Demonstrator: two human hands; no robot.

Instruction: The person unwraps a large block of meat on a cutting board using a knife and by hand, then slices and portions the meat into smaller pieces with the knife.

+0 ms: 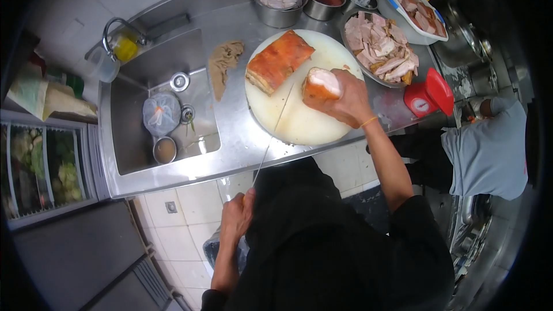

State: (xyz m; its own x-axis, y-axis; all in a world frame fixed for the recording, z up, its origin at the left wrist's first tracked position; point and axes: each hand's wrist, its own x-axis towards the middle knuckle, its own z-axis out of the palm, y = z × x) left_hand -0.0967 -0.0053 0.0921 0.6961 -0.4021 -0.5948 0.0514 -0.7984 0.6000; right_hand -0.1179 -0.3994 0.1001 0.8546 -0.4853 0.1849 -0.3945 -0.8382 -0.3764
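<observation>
My left hand [235,217], low in front of the counter, is closed round the handle of a long knife [266,152]. Its thin blade, seen nearly edge-on, reaches up over the round white cutting board [305,129]. On the board's right side my right hand [351,101] grips a piece of roasted meat [321,85], its pale cut face showing on top. A larger slab of meat with reddish-brown skin [279,60] lies on the upper left of the board, apart from my hands. The blade points between the two pieces.
Left is a sink [129,158] holding a plastic bag and a cup. A brown cloth [223,66] lies beside the board. Behind are metal bowls [279,18]; rightward, a meat tray [383,52], white tub [412,31] and red scale [423,101]. Another person [487,150] stands far right.
</observation>
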